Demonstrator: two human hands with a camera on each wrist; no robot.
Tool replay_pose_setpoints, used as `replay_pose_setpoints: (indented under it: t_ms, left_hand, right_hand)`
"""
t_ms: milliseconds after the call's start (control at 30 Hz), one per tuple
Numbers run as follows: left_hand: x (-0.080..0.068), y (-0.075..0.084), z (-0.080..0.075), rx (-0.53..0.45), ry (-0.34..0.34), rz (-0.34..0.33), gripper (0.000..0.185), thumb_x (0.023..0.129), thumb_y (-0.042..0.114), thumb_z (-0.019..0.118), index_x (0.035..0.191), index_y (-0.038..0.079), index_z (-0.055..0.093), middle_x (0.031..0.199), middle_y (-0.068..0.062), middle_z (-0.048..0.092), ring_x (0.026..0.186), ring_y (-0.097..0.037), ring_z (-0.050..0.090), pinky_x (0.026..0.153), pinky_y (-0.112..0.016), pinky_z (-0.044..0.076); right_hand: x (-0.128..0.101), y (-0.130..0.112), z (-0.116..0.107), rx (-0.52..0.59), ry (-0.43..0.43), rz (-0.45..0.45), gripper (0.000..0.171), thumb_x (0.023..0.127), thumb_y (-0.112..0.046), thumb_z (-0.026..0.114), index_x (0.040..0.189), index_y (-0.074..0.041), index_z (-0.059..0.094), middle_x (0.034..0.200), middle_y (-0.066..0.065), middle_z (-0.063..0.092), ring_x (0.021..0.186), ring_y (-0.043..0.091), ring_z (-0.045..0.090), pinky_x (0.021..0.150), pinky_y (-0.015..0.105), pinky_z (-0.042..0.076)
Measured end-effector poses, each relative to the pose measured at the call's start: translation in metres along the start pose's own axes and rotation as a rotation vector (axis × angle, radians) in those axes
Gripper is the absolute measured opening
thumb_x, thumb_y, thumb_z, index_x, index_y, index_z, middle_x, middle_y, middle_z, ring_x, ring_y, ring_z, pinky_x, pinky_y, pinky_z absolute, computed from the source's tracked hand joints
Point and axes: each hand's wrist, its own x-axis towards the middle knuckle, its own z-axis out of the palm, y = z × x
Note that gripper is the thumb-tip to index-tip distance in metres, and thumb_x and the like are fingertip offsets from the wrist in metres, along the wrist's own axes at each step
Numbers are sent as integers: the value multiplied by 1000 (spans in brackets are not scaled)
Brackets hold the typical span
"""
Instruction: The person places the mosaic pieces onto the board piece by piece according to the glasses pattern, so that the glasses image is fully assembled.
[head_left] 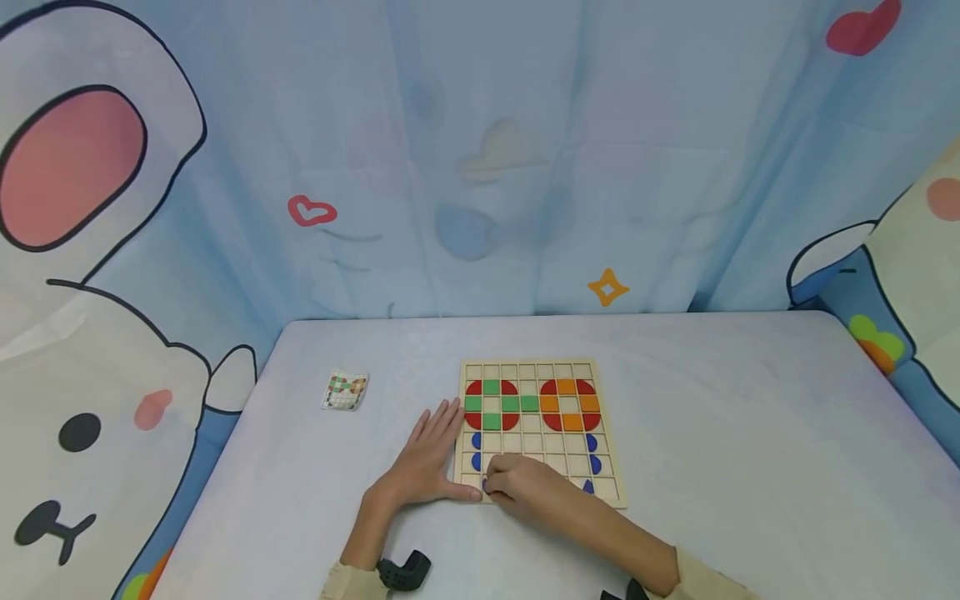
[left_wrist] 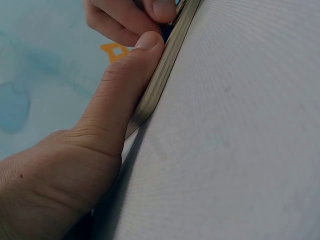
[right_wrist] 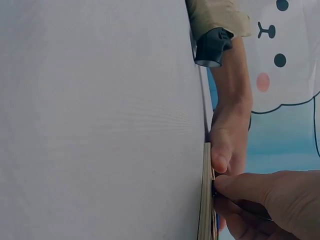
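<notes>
A square wooden grid board point(head_left: 532, 442) lies on the table. Red, green and orange pieces form two rounded rings in its upper half, joined by a green square point(head_left: 529, 403). Below them, blue half-round pieces point(head_left: 592, 442) run down both sides, with a pointed blue piece point(head_left: 588, 486) at lower right. My left hand point(head_left: 423, 467) rests along the board's left edge, fingers straight and thumb at the lower left corner. With curled fingers, my right hand point(head_left: 528, 487) pinches a small blue piece point(head_left: 485, 484) at the lower left cells; its shape is mostly hidden.
A small patterned card or packet point(head_left: 345, 390) lies to the left of the board on the white-covered table point(head_left: 750, 433). A blue cartoon curtain point(head_left: 525, 167) hangs behind and at the sides. Each wrist wears a black device, the left one point(head_left: 405, 572) showing more fully.
</notes>
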Motion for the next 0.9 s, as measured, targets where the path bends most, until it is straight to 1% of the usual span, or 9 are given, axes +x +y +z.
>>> replay_pose_setpoints:
  t_ms: [133, 233, 467, 533, 600, 700, 767, 800, 900]
  left_hand:
    - [1, 0, 1, 4, -2, 3, 121, 71, 68, 72, 156, 7, 11, 166, -8, 5, 154, -25, 3, 124, -51, 7]
    - [1, -1, 1, 6, -7, 3, 121, 71, 68, 72, 156, 7, 11, 166, -8, 5, 154, -25, 3, 124, -51, 7]
    - [1, -4, -2, -2, -1, 2, 120, 72, 69, 69, 157, 8, 10, 166, -7, 4, 154, -25, 2, 124, -50, 6]
    - [1, -5, -3, -32, -1, -9, 117, 74, 69, 67, 157, 10, 9, 166, -5, 5, 154, -24, 3, 124, -50, 7]
    - [0, -6, -5, -105, 7, -28, 111, 79, 65, 66, 157, 11, 9, 166, -5, 7, 154, -24, 3, 124, -51, 7]
    - [-4, -5, -12, -202, 45, -64, 100, 86, 55, 64, 158, 13, 8, 166, -4, 9, 154, -25, 4, 124, -52, 7]
    - [-5, -4, -18, -216, 97, -75, 93, 89, 47, 63, 158, 14, 9, 165, -5, 10, 154, -28, 4, 123, -55, 7]
    - [-6, -3, -22, -197, 123, -84, 91, 90, 46, 62, 158, 14, 10, 165, -5, 10, 154, -29, 3, 123, -57, 7]
    - [-7, -3, -33, -80, 200, -123, 87, 90, 47, 59, 157, 17, 13, 166, -5, 8, 154, -31, 1, 122, -59, 4]
  right_hand:
    - [-1, 0, -3, -1, -10, 15, 7, 86, -12, 72, 91, -10, 77, 91, -4, 67, 81, 4, 58, 76, 15, 54]
    - [-1, 0, -5, -2, 7, 33, 8, 87, -15, 73, 93, -12, 77, 93, -6, 66, 84, 4, 57, 77, 15, 54]
    - [0, 5, -13, -43, 129, 30, 10, 84, -20, 75, 93, -15, 78, 96, -6, 67, 86, 6, 60, 75, 16, 55]
    - [0, 8, -17, -55, 161, 37, 12, 84, -21, 76, 95, -15, 78, 96, -5, 68, 88, 7, 61, 76, 18, 56]
    - [-2, 12, -21, -66, 185, 60, 15, 84, -23, 76, 97, -15, 77, 97, -6, 68, 89, 9, 62, 78, 20, 57]
    - [-7, 20, -31, -113, 226, 124, 20, 84, -29, 76, 101, -17, 76, 99, -6, 69, 93, 11, 63, 79, 26, 58]
    - [-12, 29, -41, -167, 256, 171, 26, 83, -34, 75, 104, -17, 75, 102, -4, 69, 96, 14, 64, 80, 31, 58]
    - [-15, 34, -46, -192, 274, 190, 30, 83, -37, 75, 105, -17, 75, 105, -2, 70, 99, 16, 65, 82, 34, 58]
    - [-24, 49, -63, -243, 307, 271, 43, 82, -43, 73, 114, -14, 72, 114, 4, 68, 108, 24, 62, 89, 43, 56]
